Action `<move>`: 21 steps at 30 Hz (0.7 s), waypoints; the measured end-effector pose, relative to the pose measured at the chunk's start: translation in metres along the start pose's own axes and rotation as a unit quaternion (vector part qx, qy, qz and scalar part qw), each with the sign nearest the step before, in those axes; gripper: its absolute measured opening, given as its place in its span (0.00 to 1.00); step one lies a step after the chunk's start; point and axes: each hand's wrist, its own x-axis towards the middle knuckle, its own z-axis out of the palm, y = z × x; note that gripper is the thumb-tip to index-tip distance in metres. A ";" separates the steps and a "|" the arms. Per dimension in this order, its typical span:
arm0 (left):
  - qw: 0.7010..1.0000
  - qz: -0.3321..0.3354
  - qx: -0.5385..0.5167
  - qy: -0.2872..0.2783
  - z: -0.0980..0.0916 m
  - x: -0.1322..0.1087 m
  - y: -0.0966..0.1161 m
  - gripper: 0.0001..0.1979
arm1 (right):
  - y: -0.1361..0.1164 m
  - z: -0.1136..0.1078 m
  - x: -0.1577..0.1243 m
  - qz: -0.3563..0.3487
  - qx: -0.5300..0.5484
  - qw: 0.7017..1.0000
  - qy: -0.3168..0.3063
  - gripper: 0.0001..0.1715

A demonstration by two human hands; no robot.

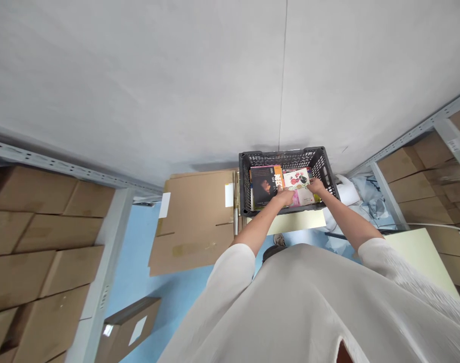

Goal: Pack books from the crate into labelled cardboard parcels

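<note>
While black crate [246, 187] holds books [263, 189], right hand [316, 187] grips white book [296, 178]; left hand [286, 197] inside, grip unclear.

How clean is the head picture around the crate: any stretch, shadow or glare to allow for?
Head view: wide-angle stretch, with the left shelf post leaning; head view: soft shadow on the wall left of the black crate; head view: no strong glare on the books, small cover print unreadable.
</note>
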 end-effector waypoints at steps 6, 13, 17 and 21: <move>0.996 0.009 -0.034 0.079 -0.006 0.000 -0.001 0.23 | -0.001 -0.012 -0.002 -0.031 0.042 0.998 0.029 0.19; 0.980 0.033 -0.044 0.192 -0.025 -0.004 -0.004 0.29 | -0.005 -0.034 -0.008 -0.058 0.173 0.981 0.066 0.14; 0.952 0.058 -0.111 0.279 -0.038 0.001 -0.002 0.30 | 0.001 -0.059 -0.013 -0.092 0.289 0.948 0.097 0.11; 0.918 0.102 -0.188 0.334 -0.052 0.013 0.018 0.29 | 0.017 -0.095 -0.026 -0.112 0.391 0.905 0.125 0.14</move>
